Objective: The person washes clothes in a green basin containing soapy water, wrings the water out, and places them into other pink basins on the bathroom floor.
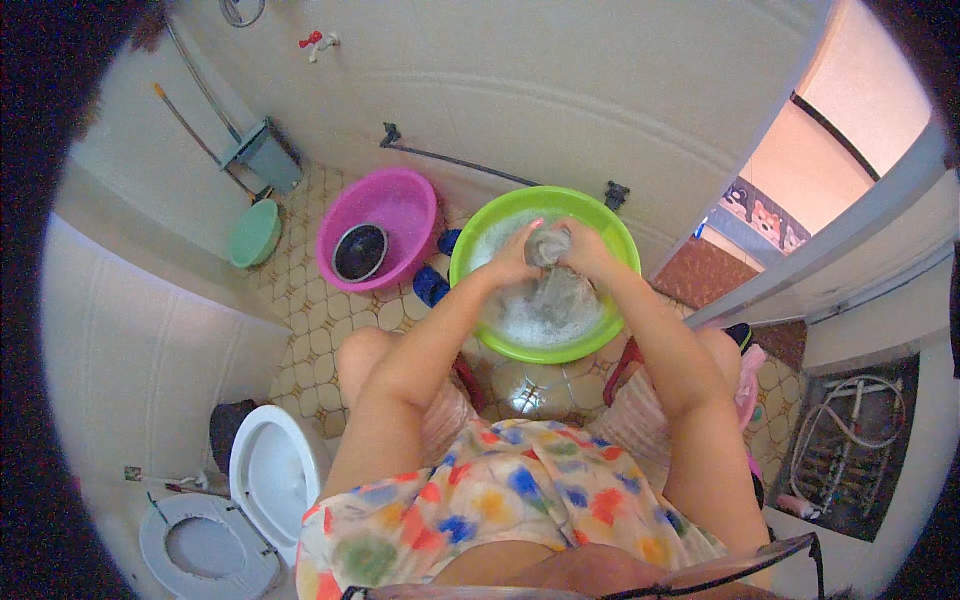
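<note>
A green plastic basin (551, 354) stands on the tiled floor before me, holding cloudy water with white suds (536, 319). Over the water, a wet greyish cloth (553, 246) is bunched between my two hands. My left hand (516, 255) grips it from the left, thumb toward the top. From the right, my right hand (583, 247) has its fingers closed around the same bundle. Part of the cloth trails down into the suds, where its lower end is hard to make out.
Left of the green basin sits a pink basin (412, 217) with a dark round bowl (360, 253) inside. Blue slippers (430, 285) lie between the basins. A small green basin (255, 234), a dustpan (266, 156), a toilet (277, 472) and a wall tap (321, 43) are farther left. A doorway opens at right.
</note>
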`<state>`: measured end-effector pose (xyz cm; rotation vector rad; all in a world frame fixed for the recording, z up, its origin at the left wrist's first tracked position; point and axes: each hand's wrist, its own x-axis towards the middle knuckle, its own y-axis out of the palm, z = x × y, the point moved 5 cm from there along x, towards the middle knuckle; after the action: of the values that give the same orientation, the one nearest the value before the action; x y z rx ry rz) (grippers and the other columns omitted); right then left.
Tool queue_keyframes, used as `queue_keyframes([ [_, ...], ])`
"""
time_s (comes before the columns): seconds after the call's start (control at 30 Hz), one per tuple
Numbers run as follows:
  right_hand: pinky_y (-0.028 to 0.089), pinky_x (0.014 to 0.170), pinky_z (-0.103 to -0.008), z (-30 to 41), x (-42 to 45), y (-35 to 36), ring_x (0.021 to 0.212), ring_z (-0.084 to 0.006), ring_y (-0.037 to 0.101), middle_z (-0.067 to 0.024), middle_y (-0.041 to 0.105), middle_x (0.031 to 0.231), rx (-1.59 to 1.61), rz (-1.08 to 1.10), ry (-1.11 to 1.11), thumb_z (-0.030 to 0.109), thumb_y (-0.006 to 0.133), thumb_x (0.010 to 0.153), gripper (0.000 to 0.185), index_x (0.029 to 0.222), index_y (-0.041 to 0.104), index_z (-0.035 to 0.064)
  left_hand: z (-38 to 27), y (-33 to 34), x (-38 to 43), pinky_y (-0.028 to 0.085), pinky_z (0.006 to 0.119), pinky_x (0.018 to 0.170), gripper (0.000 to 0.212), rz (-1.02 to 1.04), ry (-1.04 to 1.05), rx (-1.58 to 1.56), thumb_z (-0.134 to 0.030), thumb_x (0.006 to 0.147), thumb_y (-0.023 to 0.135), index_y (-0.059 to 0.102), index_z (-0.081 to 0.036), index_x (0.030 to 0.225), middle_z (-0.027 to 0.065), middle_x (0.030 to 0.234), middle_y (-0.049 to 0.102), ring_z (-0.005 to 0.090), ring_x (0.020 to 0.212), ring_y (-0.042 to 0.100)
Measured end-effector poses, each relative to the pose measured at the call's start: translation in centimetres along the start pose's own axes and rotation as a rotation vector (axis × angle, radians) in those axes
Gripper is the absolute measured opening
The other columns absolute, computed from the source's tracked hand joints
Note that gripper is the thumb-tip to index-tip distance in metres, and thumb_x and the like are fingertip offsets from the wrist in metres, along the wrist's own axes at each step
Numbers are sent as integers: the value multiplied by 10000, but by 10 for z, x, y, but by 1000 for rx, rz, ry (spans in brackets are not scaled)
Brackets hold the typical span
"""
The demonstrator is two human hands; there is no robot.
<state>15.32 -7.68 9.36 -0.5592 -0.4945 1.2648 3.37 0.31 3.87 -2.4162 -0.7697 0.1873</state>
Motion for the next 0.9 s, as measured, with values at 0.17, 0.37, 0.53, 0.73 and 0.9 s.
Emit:
queue_keyframes([
  [0.17,454,715,-290,53,-5,-55,823,-167,550,-104,559,899,211,-170,-201,0,653,560,454,987,505,33,-93,-16,-9,273,354,975,873,70,11,-471,-148,525,759,292,-37,1254,116,1224,399,238,1145,371],
  [0.37,443,722,-277,69,10,-62,863,-178,531,-123,537,920,519,-253,-142,111,671,687,415,1025,459,-5,-112,-31,2,389,336,866,650,-70,-112,-532,-102,612,684,374,-14,1176,101,1104,487,209,1025,480],
  [0.53,421,744,-356,28,41,-71,825,-251,534,-141,552,924,305,-333,-130,416,550,761,463,1007,513,26,-104,-35,1,447,344,789,417,-236,-215,-867,-12,682,532,461,-3,1092,97,1007,551,223,902,553],
  [0.73,417,810,-388,15,31,-4,916,-248,539,-108,555,1030,1211,153,223,642,336,773,690,1129,478,68,-93,-42,-4,433,364,829,343,-130,-291,-1188,-123,728,488,506,-37,1059,104,1031,546,243,924,547],
  [0.9,404,858,-421,33,7,18,1019,-268,502,-122,492,1159,1425,330,392,701,315,726,783,1187,431,79,-82,-32,10,394,367,863,368,-160,-390,-1057,-232,775,451,516,-33,1078,110,1078,533,240,970,525],
])
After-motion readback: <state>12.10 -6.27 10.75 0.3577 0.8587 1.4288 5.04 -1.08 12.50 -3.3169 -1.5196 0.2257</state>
